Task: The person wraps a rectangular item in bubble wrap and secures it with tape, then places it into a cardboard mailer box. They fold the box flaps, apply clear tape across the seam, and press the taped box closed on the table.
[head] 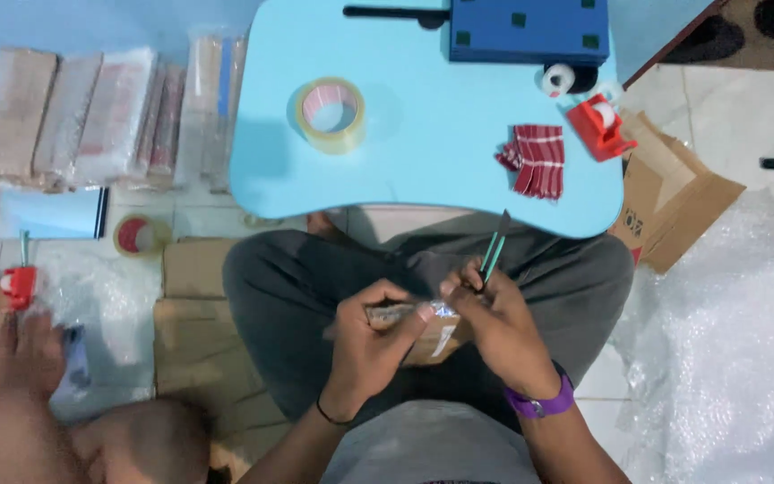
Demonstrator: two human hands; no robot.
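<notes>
The left hand [371,333] pinches a small taped brown parcel [423,330] over the lap, thumb on its top edge. The right hand [493,315] is closed round a teal-handled cutter [494,249] and also touches the parcel. With fingers this close to the blade, a slip could nick the left thumb or slit the wrapping.

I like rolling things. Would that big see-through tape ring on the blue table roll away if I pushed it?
Probably not as it lies: the tape roll rests flat on its side on the blue table, so it would likely slide. Stood on edge, its round shape would probably roll. It looks stiff, not floppy.
</notes>
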